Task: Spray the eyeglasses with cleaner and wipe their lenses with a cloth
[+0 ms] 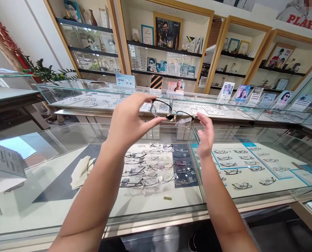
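Observation:
A pair of eyeglasses [169, 117] with a dark upper rim and clear lenses is raised above the glass counter. My left hand [131, 119] pinches its left lens area, with the index finger above and the thumb below. Close to the right end of the frame is my right hand [205, 134], its fingers half bent and the thumb apart from them. The fingertips are at or very near the hinge; I cannot tell whether they touch it. Below, rows of spectacle frames [158, 167] lie inside the display case, partly behind my left forearm.
The glass display case [156, 213] spans the foreground, with a pale cloth [81, 171] and a small gold label [168, 198] at left. More glasses [241, 186] lie at right. A folded card [5, 168] stands far left. Another glass counter [211, 110] and shelves [163, 48] are behind.

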Available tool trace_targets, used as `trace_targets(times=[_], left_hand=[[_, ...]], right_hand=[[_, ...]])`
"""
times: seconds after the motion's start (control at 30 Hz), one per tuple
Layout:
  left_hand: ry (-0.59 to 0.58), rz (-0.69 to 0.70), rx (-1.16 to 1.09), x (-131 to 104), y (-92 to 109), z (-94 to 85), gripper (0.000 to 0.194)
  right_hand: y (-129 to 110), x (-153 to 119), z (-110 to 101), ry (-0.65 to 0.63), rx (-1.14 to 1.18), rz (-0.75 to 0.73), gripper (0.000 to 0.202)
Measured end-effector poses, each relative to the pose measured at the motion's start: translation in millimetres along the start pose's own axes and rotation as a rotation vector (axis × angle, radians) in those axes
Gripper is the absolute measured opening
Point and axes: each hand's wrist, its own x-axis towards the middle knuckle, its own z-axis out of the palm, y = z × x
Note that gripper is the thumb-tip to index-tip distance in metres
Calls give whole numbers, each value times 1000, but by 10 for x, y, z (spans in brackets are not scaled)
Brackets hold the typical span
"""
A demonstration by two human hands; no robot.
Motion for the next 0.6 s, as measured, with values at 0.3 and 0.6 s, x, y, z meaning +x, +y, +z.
trace_targets(times=[0.3, 0.6], left_hand=[[182, -86, -75, -100, -10, -212, 61], [260, -85, -82, -101, 78, -272, 62]], right_hand=[[-499, 512, 268, -49, -209, -81, 26], [-750, 651, 224, 19, -235, -142, 27]])
